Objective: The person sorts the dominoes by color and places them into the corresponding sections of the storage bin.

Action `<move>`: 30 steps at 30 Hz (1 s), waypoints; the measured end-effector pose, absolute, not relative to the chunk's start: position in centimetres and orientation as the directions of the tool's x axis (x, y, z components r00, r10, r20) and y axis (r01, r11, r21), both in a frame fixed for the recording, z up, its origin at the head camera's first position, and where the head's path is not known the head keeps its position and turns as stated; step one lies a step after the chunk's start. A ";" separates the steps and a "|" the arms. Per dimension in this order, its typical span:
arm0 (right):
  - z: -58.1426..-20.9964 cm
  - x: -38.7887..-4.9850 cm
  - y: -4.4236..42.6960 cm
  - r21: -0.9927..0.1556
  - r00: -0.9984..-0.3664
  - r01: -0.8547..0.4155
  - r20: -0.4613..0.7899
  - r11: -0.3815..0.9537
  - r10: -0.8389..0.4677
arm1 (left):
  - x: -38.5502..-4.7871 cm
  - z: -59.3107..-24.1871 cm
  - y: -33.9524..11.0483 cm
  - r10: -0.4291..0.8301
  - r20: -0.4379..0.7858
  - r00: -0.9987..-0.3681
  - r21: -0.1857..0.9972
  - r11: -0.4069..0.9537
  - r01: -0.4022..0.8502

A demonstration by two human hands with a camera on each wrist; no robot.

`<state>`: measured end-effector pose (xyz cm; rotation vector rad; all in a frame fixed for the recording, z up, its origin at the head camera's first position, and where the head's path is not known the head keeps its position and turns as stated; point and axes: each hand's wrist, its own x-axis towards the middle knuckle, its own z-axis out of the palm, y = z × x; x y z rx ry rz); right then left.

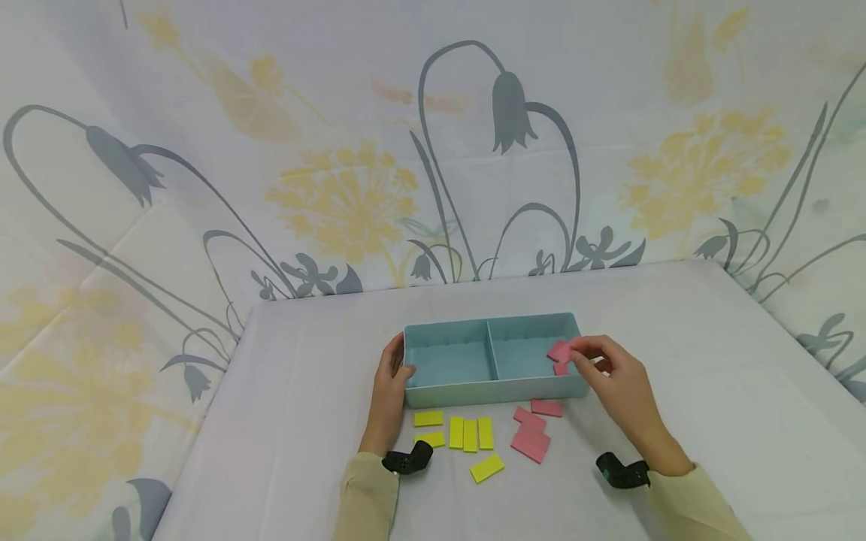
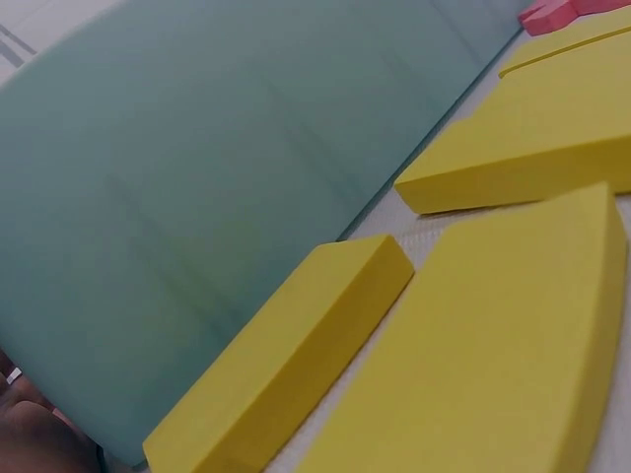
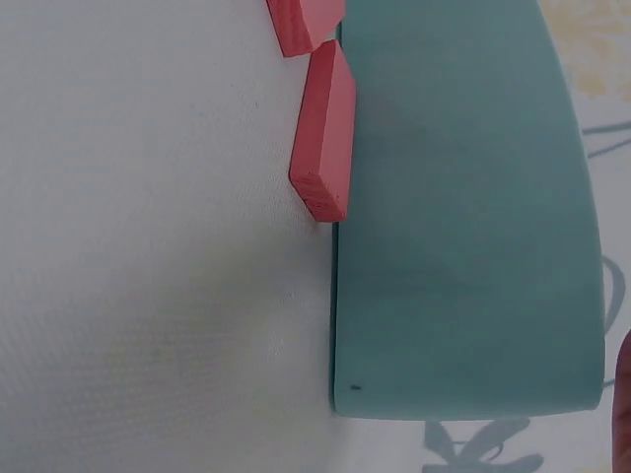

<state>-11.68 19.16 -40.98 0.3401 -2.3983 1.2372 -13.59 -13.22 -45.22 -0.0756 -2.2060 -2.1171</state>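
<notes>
And there's the pink block, pinched between the thumb and fingers of your right hand, right over the near right part of the blue-green box! Beneath it, more pink pieces lie in the box's right compartment; your fingers partly cover that spot, so an exact count can't be told. The left compartment shows bare floor. Over at the box's left end, your left hand has a firm grip, thumb over the rim, fingers round the outside.

Just outside the box's near wall, loose pink blocks gather toward its right half, one close against the wall. Toward its left half, six yellow blocks lie flat, three side by side. Underneath the box stretches the white worktop; beyond it, flowered cloth.
</notes>
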 end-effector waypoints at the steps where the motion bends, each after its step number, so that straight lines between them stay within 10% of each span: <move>1: -41.0 -11.8 19.1 -0.718 -0.886 -0.392 0.462 0.575 -0.028 | -13.8 -45.6 -13.3 -0.024 0.100 -0.995 0.994 0.039 0.099; 30: -41.5 -15.8 18.0 -0.700 -0.891 -0.420 0.438 0.578 -0.118 | -14.0 -46.0 -13.2 -0.052 0.098 -0.994 0.993 0.064 0.094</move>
